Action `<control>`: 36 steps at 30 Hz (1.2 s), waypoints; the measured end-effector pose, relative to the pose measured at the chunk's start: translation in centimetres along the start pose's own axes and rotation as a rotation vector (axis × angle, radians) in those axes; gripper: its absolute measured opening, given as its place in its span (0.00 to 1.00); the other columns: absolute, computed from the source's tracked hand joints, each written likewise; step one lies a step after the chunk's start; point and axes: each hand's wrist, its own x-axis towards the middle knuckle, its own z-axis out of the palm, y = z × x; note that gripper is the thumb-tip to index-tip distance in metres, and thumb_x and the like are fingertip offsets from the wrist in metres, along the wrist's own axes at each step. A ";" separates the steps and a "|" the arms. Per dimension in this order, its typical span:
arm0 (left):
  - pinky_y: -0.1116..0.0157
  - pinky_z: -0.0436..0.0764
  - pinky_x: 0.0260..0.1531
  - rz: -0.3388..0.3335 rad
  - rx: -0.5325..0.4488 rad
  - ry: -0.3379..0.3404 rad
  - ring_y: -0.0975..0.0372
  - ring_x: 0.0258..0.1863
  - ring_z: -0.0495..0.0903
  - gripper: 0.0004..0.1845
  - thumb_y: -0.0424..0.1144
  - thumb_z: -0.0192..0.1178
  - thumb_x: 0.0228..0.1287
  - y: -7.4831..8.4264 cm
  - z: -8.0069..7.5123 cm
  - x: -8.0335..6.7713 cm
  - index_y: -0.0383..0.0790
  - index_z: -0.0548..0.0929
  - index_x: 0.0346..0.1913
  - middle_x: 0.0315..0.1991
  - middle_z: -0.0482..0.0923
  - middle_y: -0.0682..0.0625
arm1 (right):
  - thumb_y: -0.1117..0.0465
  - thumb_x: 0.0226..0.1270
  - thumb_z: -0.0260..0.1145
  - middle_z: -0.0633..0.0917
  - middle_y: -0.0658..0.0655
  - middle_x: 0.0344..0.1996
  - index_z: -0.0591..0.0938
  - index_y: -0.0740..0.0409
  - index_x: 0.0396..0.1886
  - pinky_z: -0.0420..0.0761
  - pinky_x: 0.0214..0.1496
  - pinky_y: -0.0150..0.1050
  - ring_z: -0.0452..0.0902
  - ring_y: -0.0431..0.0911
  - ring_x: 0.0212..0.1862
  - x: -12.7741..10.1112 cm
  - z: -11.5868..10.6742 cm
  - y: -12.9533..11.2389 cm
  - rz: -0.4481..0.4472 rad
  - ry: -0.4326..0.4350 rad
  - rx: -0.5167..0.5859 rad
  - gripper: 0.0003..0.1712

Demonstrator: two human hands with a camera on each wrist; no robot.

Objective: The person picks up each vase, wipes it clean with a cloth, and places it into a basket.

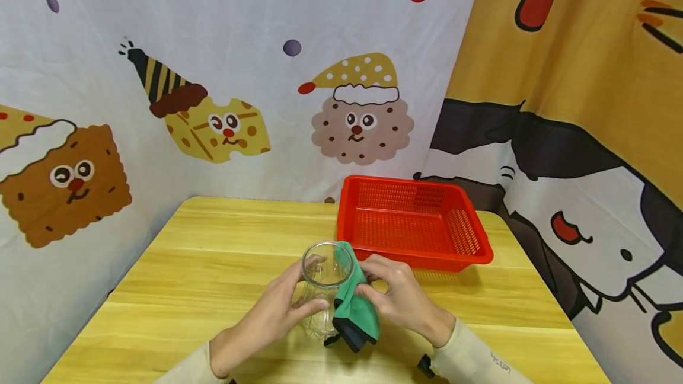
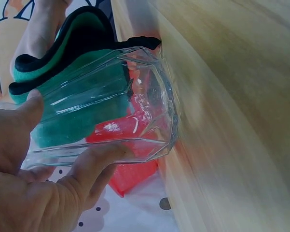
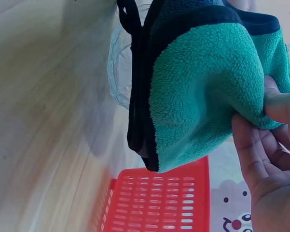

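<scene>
Bare hands, cream long sleeves w/ small dark print on right sleeve, black wrist strap underneath

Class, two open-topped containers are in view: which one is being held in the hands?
The clear glass, gripped by the left hand while the right hand presses a green cloth against it. The red basket sits untouched behind.
</scene>
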 end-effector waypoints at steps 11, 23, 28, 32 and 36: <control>0.29 0.83 0.77 -0.029 -0.015 -0.015 0.41 0.78 0.85 0.42 0.57 0.76 0.78 0.2 0.0 0.1 0.55 0.73 0.88 0.81 0.84 0.46 | 0.72 0.73 0.83 0.94 0.50 0.49 0.94 0.55 0.57 0.99 0.47 0.34 0.92 0.35 0.45 0.2 -0.1 -0.1 -0.007 -0.032 -0.015 0.17; 0.33 0.84 0.79 -0.054 0.016 -0.035 0.42 0.78 0.85 0.43 0.51 0.79 0.76 0.4 -0.1 0.2 0.46 0.73 0.87 0.81 0.83 0.43 | 0.71 0.71 0.84 0.95 0.51 0.48 0.94 0.60 0.59 0.98 0.47 0.33 0.92 0.34 0.44 0.2 -0.3 -0.2 0.019 -0.079 -0.050 0.18; 0.33 0.83 0.79 -0.053 0.013 -0.039 0.42 0.79 0.84 0.44 0.52 0.78 0.77 0.5 -0.2 0.2 0.44 0.73 0.87 0.82 0.82 0.43 | 0.72 0.72 0.84 0.95 0.51 0.48 0.94 0.59 0.59 0.97 0.48 0.30 0.93 0.36 0.45 0.2 -0.4 -0.2 0.022 -0.112 -0.064 0.18; 0.33 0.84 0.79 -0.048 0.008 -0.038 0.41 0.79 0.84 0.43 0.52 0.78 0.77 0.6 -0.2 0.2 0.46 0.73 0.87 0.82 0.82 0.43 | 0.72 0.71 0.84 0.95 0.51 0.48 0.94 0.59 0.58 0.97 0.49 0.29 0.93 0.37 0.45 0.0 -0.3 0.0 0.028 -0.137 -0.071 0.18; 0.33 0.83 0.79 -0.056 0.002 -0.038 0.41 0.79 0.84 0.42 0.51 0.78 0.77 0.6 -0.1 0.2 0.44 0.73 0.87 0.82 0.82 0.43 | 0.72 0.71 0.84 0.95 0.51 0.48 0.94 0.59 0.58 0.96 0.49 0.29 0.93 0.36 0.46 0.0 -0.3 0.2 0.030 -0.146 -0.078 0.18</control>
